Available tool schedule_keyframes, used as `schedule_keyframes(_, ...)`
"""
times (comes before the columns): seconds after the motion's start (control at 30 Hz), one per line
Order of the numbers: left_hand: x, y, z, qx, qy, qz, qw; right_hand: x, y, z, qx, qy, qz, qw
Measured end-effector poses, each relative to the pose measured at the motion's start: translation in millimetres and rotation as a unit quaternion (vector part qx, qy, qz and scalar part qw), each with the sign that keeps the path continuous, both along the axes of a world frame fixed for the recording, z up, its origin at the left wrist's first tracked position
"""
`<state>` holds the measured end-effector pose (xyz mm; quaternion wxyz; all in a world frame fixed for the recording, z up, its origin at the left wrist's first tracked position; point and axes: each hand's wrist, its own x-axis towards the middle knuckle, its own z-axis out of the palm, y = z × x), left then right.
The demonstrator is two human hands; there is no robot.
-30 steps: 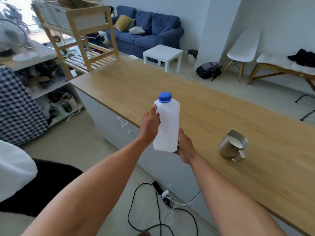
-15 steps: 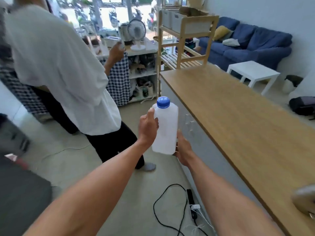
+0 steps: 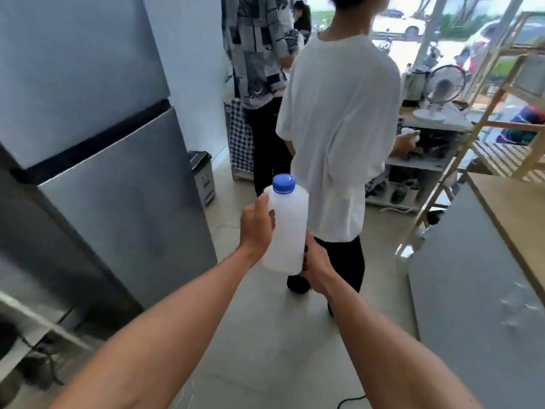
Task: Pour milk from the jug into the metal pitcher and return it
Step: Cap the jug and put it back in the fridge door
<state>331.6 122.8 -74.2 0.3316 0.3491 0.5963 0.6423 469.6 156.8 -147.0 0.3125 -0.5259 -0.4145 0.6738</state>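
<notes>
Both hands, left hand (image 3: 257,228) and right hand (image 3: 317,265), clamp the capped jug (image 3: 285,231) upright between them, fridge (image 3: 97,160) left of them; pouring looks done, returning it remains.

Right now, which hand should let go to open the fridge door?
Left, probably. The left hand is on the jug's upper side, nearer the fridge at left. The right hand supports the jug near its base and could keep its grip.
</notes>
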Motion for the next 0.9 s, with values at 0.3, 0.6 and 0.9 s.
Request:
schedule_keyframes(0.3,-169.3,-62.5,14.1,0.002,0.022,0.193,0.981,-192.0,-19.8,11.3,0.014,0.013,0.180,0.983)
schedule_keyframes(0.6,-258.5,-125.9,20.7,0.016,-0.007,0.332,0.943,-319.1,-48.4,11.4,-0.002,0.036,0.326,0.945)
schedule_keyframes(0.9,-288.8,-149.4,29.5,0.018,-0.029,0.477,0.878,-390.0,-52.9,14.3,0.006,0.029,0.470,0.882)
